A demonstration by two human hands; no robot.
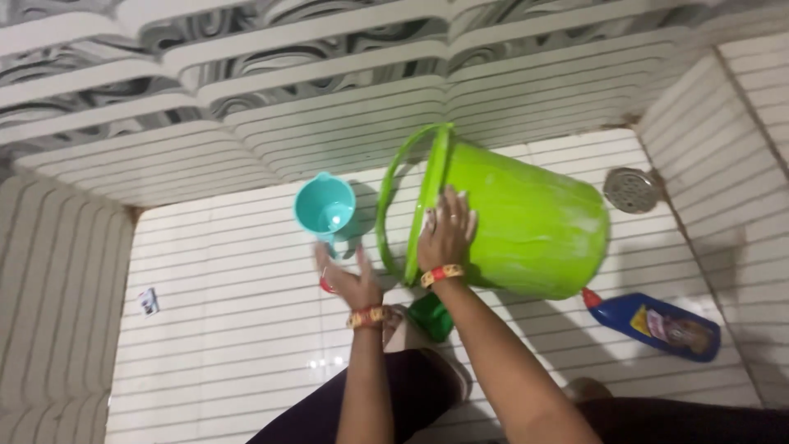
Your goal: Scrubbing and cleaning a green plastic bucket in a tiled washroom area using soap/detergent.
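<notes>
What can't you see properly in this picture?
- Head view: the inside of the green bucket lies on its side, mouth turned away.
- A red thing, mostly hidden behind the left hand.
- A dark green object, partly covered by the right hand's forearm.
- A small packet on the floor, too small.

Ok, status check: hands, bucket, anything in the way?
Right hand flat on tipped green bucket near its rim. Left hand open, below teal mug. Blue bottle lying beside bucket.
</notes>
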